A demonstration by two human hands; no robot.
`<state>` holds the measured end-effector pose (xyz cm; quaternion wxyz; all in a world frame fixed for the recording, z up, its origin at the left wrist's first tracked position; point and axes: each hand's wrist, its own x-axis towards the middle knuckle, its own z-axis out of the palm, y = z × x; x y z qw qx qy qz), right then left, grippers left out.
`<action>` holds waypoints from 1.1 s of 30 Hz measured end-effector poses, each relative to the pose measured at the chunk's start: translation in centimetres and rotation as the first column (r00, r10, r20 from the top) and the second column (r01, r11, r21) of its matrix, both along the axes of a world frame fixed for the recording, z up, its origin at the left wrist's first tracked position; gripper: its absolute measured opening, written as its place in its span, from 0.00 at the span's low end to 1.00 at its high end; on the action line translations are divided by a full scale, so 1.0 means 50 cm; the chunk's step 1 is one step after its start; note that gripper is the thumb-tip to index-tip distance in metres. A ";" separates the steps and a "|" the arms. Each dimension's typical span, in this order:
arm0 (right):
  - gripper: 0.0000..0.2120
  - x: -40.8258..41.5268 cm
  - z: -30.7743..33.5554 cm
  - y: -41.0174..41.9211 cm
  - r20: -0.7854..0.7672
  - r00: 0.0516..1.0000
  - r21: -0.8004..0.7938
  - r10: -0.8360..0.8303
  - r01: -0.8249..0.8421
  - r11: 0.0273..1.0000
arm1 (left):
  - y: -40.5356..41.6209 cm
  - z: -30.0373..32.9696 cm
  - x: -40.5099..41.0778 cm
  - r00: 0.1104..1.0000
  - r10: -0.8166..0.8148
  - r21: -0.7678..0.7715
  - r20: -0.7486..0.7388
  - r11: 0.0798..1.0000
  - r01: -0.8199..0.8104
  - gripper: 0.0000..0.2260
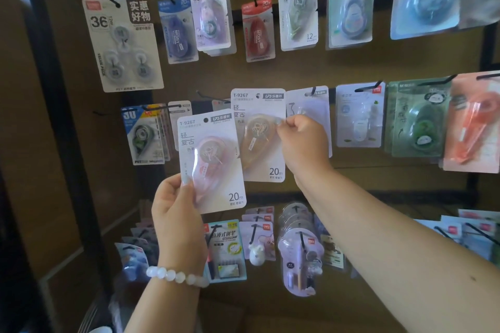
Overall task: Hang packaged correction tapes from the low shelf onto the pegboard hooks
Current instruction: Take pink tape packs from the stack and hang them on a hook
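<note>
Pink and tan: two packaged correction tapes marked T-9267 are in the person's hands, one in each. The pink-tape pack (212, 162) is held in front of the display, its lower left edge gripped between the thumb and curled fingers (188, 182) of the left hand (177, 213), which wears a bracelet of pale beads (177, 276). The tan-tape pack (258, 135) sits higher and just to the right, partly behind the pink one, its top at the middle row of hooks; the right hand (303, 143) pinches its right edge with narrow, curled fingers. Whether its hole is already on the black hook (212, 97) cannot be told.

Three rows of black hooks run across the brown backing board (297, 70). The top row shows eight hanging stacks, among them a grey three-tape value pack (123, 44), a blue pack (177, 31) and a red pack (258, 31). More packs hang in the middle and bottom rows. A black upright post (58, 89) frames the left side.
</note>
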<state>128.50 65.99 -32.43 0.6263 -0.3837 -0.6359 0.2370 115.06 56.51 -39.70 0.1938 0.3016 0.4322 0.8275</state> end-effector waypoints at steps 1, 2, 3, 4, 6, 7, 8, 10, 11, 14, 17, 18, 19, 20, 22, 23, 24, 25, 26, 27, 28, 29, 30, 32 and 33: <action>0.09 0.000 -0.001 0.003 0.005 1.000 0.004 -0.003 0.003 1.000 | 0.000 0.000 0.000 1.000 -0.001 0.001 0.001 1.000 0.001 0.06; 0.10 0.000 -0.004 0.005 0.007 1.000 0.010 -0.006 0.006 1.000 | 0.000 -0.001 0.000 1.000 0.000 0.000 0.002 1.000 0.000 0.06; 0.10 -0.001 -0.007 0.007 0.010 1.000 0.015 -0.010 0.010 1.000 | 0.001 -0.002 -0.001 1.000 0.001 -0.003 0.001 1.000 -0.001 0.06; 0.10 -0.002 -0.010 0.010 0.014 1.000 0.015 -0.017 0.016 1.000 | 0.001 -0.003 -0.001 1.000 0.003 -0.007 0.000 1.000 -0.003 0.05; 0.10 -0.007 -0.012 0.018 0.033 0.998 0.011 -0.046 0.045 0.999 | 0.003 -0.005 -0.003 1.000 0.003 -0.015 0.000 1.000 -0.003 0.05; 0.11 -0.010 -0.010 0.023 0.055 0.996 0.008 -0.075 0.075 0.997 | 0.004 -0.006 -0.004 1.000 0.001 -0.015 0.002 1.000 -0.001 0.05; 0.11 -0.014 -0.007 0.029 0.084 0.990 0.004 -0.111 0.112 0.994 | 0.004 -0.007 -0.004 1.000 -0.001 -0.016 0.004 1.000 0.001 0.05; 0.12 -0.026 0.002 0.043 0.138 0.975 -0.010 -0.176 0.179 0.984 | 0.007 -0.010 -0.005 1.000 0.000 -0.025 0.003 1.000 0.000 0.05; 0.12 -0.034 0.007 0.050 0.158 0.967 -0.026 -0.198 0.204 0.979 | 0.008 -0.012 -0.006 1.000 0.001 -0.031 0.001 1.000 -0.001 0.05; 0.13 -0.060 0.020 0.073 0.199 0.949 -0.089 -0.245 0.267 0.960 | 0.012 -0.017 -0.009 1.000 -0.004 -0.040 -0.002 0.999 0.004 0.05; 0.11 -0.083 0.035 0.091 0.254 0.923 -0.107 -0.288 0.323 0.940 | 0.019 -0.021 -0.014 1.000 0.001 -0.052 -0.006 0.999 -0.002 0.05; 0.11 -0.088 0.040 0.096 0.287 0.913 -0.108 -0.290 0.332 0.937 | 0.022 -0.021 -0.015 1.000 0.001 -0.060 -0.007 0.998 -0.001 0.05; 0.11 -0.091 0.044 0.102 0.327 0.899 -0.107 -0.290 0.340 0.934 | 0.026 -0.022 -0.017 1.000 -0.002 -0.063 -0.006 0.998 0.002 0.05; 0.12 -0.092 0.047 0.106 0.367 0.884 -0.105 -0.290 0.349 0.931 | 0.030 -0.023 -0.019 1.000 -0.006 -0.064 -0.005 0.998 0.006 0.04; 0.13 -0.092 0.047 0.110 0.452 0.851 -0.110 -0.267 0.351 0.930 | 0.036 -0.025 -0.020 1.000 -0.014 -0.072 -0.011 0.997 0.013 0.04; 0.14 -0.092 0.043 0.110 0.490 0.836 -0.124 -0.247 0.347 0.930 | 0.038 -0.026 -0.019 1.000 -0.018 -0.078 -0.018 0.997 0.016 0.04; 0.14 -0.091 0.035 0.107 0.516 0.824 -0.132 -0.234 0.347 0.928 | 0.039 -0.027 -0.019 0.999 -0.022 -0.083 -0.023 0.996 0.020 0.04; 0.14 -0.089 0.024 0.101 0.520 0.822 -0.127 -0.231 0.342 0.931 | 0.039 -0.028 -0.018 0.999 -0.026 -0.086 -0.029 0.996 0.024 0.04; 0.13 -0.086 0.011 0.093 0.485 0.843 -0.100 -0.232 0.317 0.943 | 0.037 -0.028 -0.016 0.999 -0.033 -0.086 -0.033 0.996 0.030 0.04; 0.13 -0.081 -0.004 0.084 0.410 0.884 -0.050 -0.227 0.270 0.962 | 0.036 -0.027 -0.014 0.999 -0.037 -0.082 -0.037 0.996 0.034 0.04; 0.14 -0.075 -0.022 0.071 0.311 0.926 0.019 -0.213 0.218 0.976 | 0.035 -0.026 -0.012 0.998 -0.039 -0.077 -0.042 0.996 0.036 0.04; 0.14 -0.066 -0.037 0.056 0.209 0.961 0.080 -0.183 0.170 0.982 | 0.033 -0.025 -0.011 0.998 -0.040 -0.072 -0.048 0.997 0.037 0.04; 0.14 -0.057 -0.051 0.041 0.119 0.984 0.114 -0.129 0.115 0.987 | 0.032 -0.023 -0.007 0.998 -0.041 -0.066 -0.053 0.997 0.038 0.04; 0.12 -0.040 -0.067 0.012 0.020 0.999 0.097 0.042 -0.044 0.994 | 0.030 -0.018 0.002 0.997 -0.041 -0.048 -0.069 0.998 0.038 0.04; 0.11 -0.032 -0.072 -0.002 0.005 0.991 0.067 0.131 -0.131 0.989 | 0.030 -0.016 0.007 0.996 -0.040 -0.037 -0.081 0.999 0.037 0.05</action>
